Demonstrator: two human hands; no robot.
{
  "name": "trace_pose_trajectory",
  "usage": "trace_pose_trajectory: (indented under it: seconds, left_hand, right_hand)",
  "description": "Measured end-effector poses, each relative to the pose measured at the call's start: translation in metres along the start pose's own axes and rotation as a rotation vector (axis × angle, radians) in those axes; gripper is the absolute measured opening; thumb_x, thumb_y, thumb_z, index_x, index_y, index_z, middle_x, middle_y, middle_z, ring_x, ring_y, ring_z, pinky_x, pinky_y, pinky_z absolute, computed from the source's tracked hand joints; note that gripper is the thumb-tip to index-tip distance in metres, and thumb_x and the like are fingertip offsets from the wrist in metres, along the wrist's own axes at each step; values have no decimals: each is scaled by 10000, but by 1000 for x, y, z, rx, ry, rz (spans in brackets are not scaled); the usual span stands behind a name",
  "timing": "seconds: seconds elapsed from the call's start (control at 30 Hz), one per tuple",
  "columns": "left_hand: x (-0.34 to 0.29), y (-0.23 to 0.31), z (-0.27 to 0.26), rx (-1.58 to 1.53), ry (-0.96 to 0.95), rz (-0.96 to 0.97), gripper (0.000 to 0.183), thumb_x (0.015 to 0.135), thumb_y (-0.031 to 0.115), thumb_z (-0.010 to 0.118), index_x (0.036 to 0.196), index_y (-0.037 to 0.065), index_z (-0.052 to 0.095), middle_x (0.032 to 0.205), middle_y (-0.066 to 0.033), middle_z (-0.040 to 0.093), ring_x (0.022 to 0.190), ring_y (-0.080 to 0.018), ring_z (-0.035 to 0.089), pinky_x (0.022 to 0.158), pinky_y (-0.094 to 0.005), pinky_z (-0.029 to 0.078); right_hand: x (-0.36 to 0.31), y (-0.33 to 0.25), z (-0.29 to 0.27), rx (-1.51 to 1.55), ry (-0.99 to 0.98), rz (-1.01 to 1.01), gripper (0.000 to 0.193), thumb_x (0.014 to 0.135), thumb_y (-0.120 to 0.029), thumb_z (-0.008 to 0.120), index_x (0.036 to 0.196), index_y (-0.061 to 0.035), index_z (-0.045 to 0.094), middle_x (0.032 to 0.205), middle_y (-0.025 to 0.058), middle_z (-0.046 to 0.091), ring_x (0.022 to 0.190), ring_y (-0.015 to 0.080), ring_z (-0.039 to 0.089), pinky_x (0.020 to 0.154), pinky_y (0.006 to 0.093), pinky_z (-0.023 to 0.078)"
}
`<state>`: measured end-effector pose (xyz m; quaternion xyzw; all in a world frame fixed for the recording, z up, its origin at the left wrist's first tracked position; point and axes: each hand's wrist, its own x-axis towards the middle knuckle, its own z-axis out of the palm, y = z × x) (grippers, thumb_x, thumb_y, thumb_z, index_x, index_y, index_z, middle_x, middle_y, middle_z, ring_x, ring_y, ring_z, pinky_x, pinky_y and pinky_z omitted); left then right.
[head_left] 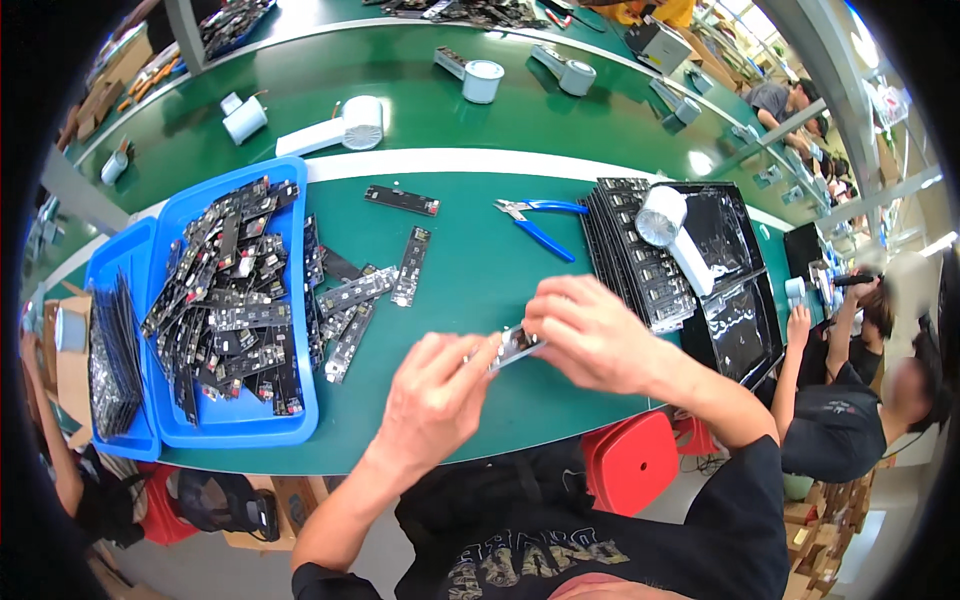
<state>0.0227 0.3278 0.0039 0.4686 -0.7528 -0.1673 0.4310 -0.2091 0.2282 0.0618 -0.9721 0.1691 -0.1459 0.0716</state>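
Between my two hands, above the green tabletop (450,270), is a small circuit board (515,345). My left hand (435,390) is closed on its left end. The fingers of my right hand (585,330) pinch the other end and partly hide it. Blue-handled cutting pliers (540,228) lie with jaws apart beyond my hands. Two loose narrow black circuit boards, one lying crosswise (402,200) and one pointing away from me (411,266), rest left of the pliers. More strips (350,330) lie scattered beside the blue tray (312,370).
Boards are heaped in the blue tray, with a second blue bin (125,445) at its left. Stacked board panels (640,255) stand at right, a white handheld fan (685,245) on top. Fan housings (482,82) sit on the green conveyor beyond. A co-worker (840,430) is at right.
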Motion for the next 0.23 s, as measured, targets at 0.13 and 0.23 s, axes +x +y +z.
trace_pose_trajectory:
  seconds: [0.13,0.23]
  left_hand:
    - [35,-11,-15,251,379,-82,694,829,5,814,1483,30,584,1504,-246,542,1334,-435,542,1136,-513,426]
    - [41,-28,1,305,363,-108,736,881,97,817,1552,63,516,1630,-247,396,1431,-460,434,1172,-543,372]
  right_hand:
    - [55,38,-30,-56,106,122,321,780,-78,832,1037,-46,642,1095,141,663,1060,368,647,935,473,522]
    - [98,105,-46,-273,102,413,283,884,-177,782,1102,-61,645,1120,159,682,1076,362,650,948,481,508]
